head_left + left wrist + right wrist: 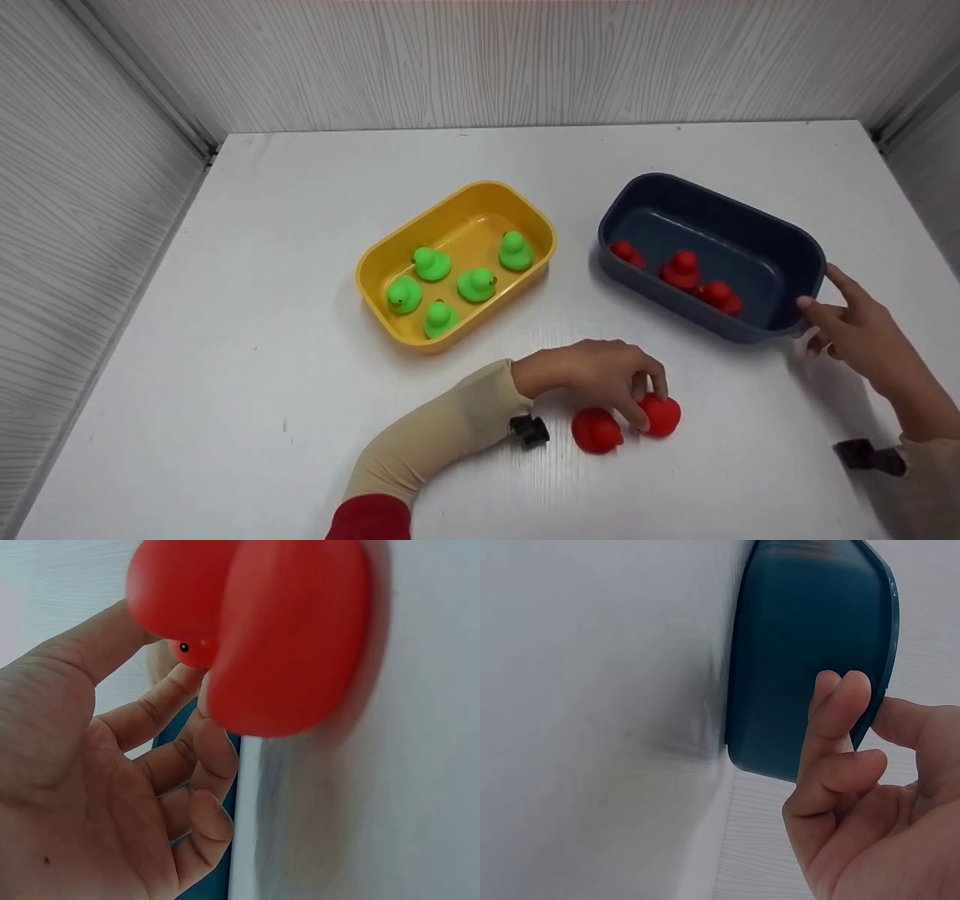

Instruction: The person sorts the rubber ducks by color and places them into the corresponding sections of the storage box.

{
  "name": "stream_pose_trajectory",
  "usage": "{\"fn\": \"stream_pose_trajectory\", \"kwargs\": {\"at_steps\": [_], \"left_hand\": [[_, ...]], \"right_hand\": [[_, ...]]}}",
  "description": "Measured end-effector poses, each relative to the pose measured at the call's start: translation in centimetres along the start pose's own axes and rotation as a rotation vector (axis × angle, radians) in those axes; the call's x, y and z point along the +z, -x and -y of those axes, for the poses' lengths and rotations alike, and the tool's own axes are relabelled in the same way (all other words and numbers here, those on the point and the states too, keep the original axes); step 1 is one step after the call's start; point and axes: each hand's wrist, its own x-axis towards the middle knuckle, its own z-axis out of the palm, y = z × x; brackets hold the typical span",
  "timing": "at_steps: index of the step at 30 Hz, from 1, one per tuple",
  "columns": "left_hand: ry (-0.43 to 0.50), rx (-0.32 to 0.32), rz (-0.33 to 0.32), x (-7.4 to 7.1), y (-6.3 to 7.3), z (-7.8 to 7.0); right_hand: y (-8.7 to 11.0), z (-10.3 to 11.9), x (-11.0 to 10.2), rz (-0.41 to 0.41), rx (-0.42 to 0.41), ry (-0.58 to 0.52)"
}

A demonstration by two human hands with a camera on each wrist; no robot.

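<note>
My left hand (604, 371) reaches down to the table, thumb and fingers around a red rubber duck (660, 417). Right beside it sits a second red rubber duck (596, 430), which looms large in the left wrist view and hides part of the held one. At the right, my right hand (862, 330) grips the near right end of a dark blue bin (709, 315). In the right wrist view its thumb is at the rim and its fingers lie along the outer wall. Three red ducks (681, 271) lie along the bin's near side.
To the left of the blue bin stands a yellow bin (480, 196) with several green ducks (478, 285) in it. Both bins are on a white table (225, 315). Pale wood-grain panels (525, 64) rise at the back and sides.
</note>
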Motion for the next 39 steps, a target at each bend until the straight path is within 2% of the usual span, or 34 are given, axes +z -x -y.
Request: {"fn": "stream_pose_trajectory", "kwargs": {"at_steps": [7, 14, 20, 27, 32, 39], "left_hand": [[-0.008, 0.028, -0.019, -0.4, 0.2, -0.3], [0.023, 0.102, -0.038, -1.3, 0.8, -0.3], [0.082, 0.154, -0.078, -2.0, 1.2, -0.3], [0.141, 0.222, -0.117, -2.9, 0.8, -1.4], [0.167, 0.235, -0.189, -3.6, 0.4, -1.9], [0.254, 0.257, -0.362, -4.9, -0.6, -1.8]], "right_hand": [[0.0, -0.1, -0.3, 0.01, -0.003, -0.001], [-0.1, -0.1, 0.0, -0.002, -0.002, 0.003], [-0.1, -0.2, 0.5, 0.015, -0.008, -0.019], [0.0, -0.2, 0.5, 0.02, -0.007, -0.016], [0.0, -0.2, 0.4, 0.012, -0.006, -0.006], [0.1, -0.2, 0.0, 0.014, -0.023, -0.005]]}}
